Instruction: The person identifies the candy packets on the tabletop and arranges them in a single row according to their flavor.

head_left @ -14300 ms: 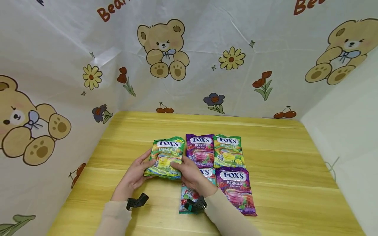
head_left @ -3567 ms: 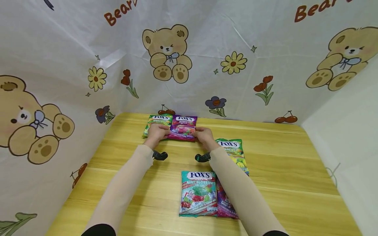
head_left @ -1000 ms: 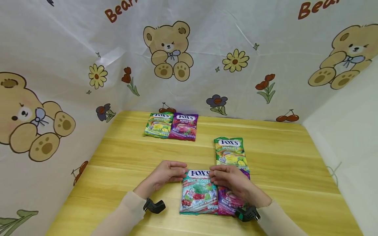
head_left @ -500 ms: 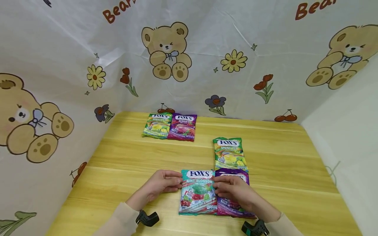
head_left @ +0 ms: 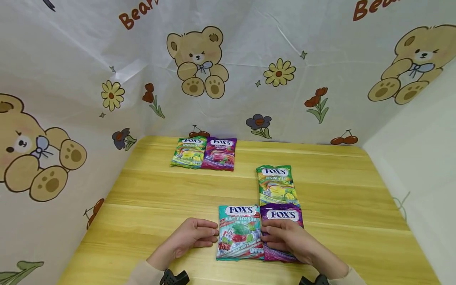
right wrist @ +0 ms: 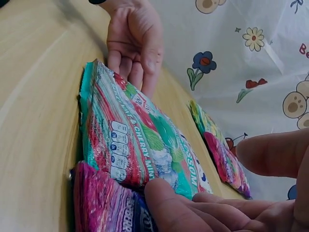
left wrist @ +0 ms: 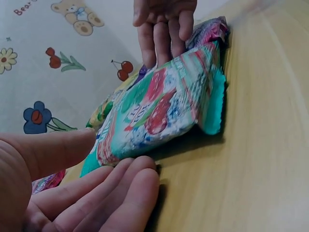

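A teal mint blossom candy bag lies flat on the wooden table in the head view. My left hand is at its left edge, thumb and fingers spread apart, fingertips right by the side of the bag. Over the front purple berries candy bag lies my right hand, its fingertips at the teal bag's right edge. In the right wrist view, that hand's thumb stands well away from its fingers. Neither hand grips a bag.
Behind the front purple bag lies a green spring tea candy bag. Farther back, another green bag and another purple bag lie side by side near the bear-print backdrop. A white wall bounds the right.
One green and one purple bag went from the middle to the back of the table. Both hands then returned to the teal bag and slid nearer along its sides.
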The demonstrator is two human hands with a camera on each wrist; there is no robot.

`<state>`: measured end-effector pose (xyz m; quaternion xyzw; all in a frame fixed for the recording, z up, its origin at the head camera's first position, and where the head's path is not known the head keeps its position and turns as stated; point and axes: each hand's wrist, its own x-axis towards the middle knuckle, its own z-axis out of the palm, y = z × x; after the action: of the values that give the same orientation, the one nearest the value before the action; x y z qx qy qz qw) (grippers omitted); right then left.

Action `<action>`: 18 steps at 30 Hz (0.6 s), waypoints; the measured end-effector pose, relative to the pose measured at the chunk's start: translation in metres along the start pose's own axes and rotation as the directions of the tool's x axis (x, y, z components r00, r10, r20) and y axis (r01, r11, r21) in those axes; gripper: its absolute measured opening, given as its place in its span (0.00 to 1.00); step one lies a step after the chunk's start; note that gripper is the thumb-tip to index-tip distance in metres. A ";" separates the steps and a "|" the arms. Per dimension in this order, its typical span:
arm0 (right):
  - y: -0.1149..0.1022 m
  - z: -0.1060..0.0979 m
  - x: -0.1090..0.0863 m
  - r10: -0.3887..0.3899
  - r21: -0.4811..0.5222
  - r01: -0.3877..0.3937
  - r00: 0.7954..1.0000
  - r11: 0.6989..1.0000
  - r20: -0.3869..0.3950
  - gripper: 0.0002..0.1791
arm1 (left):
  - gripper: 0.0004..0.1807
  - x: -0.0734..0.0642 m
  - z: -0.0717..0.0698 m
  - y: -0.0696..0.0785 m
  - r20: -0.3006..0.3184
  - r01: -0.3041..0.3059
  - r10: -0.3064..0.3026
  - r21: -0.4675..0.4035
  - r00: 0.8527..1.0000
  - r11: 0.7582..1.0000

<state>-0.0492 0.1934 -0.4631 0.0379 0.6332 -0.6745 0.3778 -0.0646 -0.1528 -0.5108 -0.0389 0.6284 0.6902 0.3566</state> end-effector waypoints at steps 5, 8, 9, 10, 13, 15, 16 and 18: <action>0.005 0.002 0.000 0.004 0.021 -0.004 1.000 1.000 0.018 0.37 | 0.21 -0.003 0.006 -0.002 0.010 0.015 -0.015 -0.020 1.000 1.000; 0.006 0.003 0.001 0.003 0.029 -0.004 1.000 1.000 0.018 0.37 | 0.22 -0.003 0.009 -0.003 0.012 0.005 -0.004 -0.023 1.000 1.000; 0.006 0.004 0.001 0.003 0.032 -0.003 1.000 0.999 0.017 0.37 | 0.22 -0.003 0.010 -0.003 0.016 0.000 0.000 -0.026 1.000 1.000; 0.007 0.004 0.002 0.004 0.035 -0.005 1.000 0.999 0.016 0.37 | 0.22 -0.003 0.012 -0.004 0.021 -0.004 0.005 -0.029 1.000 1.000; 0.008 0.007 0.002 0.007 0.047 -0.008 1.000 0.999 0.018 0.38 | 0.22 -0.002 0.017 -0.005 0.035 -0.016 0.017 -0.034 0.999 0.999; 0.009 0.009 0.004 0.010 0.058 -0.012 1.000 0.998 0.025 0.38 | 0.21 -0.002 0.020 -0.006 0.043 -0.021 0.022 -0.045 0.999 0.999; 0.010 0.010 0.004 0.015 0.067 -0.017 1.000 0.998 0.026 0.38 | 0.20 -0.002 0.022 -0.007 0.046 -0.021 0.023 -0.050 0.999 0.999; 0.012 0.013 0.005 0.019 0.084 -0.022 0.999 0.996 0.029 0.39 | 0.19 -0.001 0.026 -0.009 0.056 -0.019 0.023 -0.065 0.998 0.998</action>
<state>-0.0406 0.1802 -0.4734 0.0508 0.5984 -0.6971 0.3916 -0.0489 -0.1307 -0.5129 -0.0245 0.5958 0.7147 0.3655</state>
